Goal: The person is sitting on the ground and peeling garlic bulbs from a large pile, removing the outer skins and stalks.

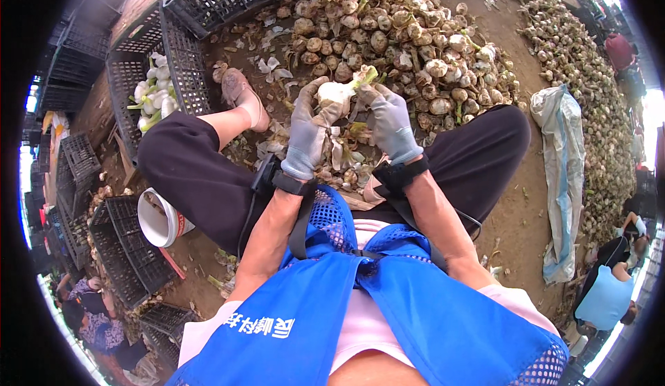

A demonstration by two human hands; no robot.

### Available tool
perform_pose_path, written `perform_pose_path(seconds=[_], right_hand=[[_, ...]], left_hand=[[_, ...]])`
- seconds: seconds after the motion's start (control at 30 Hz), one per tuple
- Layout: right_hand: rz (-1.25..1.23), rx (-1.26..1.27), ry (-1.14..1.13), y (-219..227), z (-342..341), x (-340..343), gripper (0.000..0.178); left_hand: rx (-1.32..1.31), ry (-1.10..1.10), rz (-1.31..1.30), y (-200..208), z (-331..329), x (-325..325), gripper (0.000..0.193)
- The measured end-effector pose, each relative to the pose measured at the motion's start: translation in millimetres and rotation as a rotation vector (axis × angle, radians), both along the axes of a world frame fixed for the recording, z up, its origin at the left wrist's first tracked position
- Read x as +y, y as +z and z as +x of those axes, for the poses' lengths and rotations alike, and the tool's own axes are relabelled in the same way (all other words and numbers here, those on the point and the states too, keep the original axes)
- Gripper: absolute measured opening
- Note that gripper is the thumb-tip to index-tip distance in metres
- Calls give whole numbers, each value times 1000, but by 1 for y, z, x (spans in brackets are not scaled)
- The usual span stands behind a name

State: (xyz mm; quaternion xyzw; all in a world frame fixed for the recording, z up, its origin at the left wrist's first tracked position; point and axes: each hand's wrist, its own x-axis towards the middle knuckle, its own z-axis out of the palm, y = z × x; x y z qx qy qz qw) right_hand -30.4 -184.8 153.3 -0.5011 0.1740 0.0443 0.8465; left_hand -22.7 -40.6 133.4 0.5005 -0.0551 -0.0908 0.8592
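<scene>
My left hand [309,131] and my right hand [388,121], both in grey gloves, hold one white garlic bulb [335,93] between them above my knees. The bulb has a short green stalk stub [367,75] at its right side, by my right fingers. Loose papery skins [339,152] lie on the ground under my hands. Straight ahead spreads a big heap of unpeeled, dirty garlic bulbs [395,33].
A black plastic crate [181,60] at my left holds several cleaned white bulbs [155,92]. More black crates stand around it [118,261]. A white bucket [158,218] sits by my left knee. A grey sack [564,178] and another garlic row [589,74] lie right. People work nearby [604,296].
</scene>
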Motion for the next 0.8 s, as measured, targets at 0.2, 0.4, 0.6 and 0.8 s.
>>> perform_pose_path(seconds=[0.2,0.4,0.6,0.8], right_hand=[[-71,-161,72,-10,6,5,25],[430,-138,180,-17,0,-10,20],[-6,-133,127,-39,2,1,17],[-56,-194,147,-30,5,2,26]], left_hand=[[299,-51,-202,3,-3,5,37],[112,51,-118,3,-1,-2,37],[676,-71,-74,-7,-5,4,36],[777,-372,-325,-9,5,17,53]])
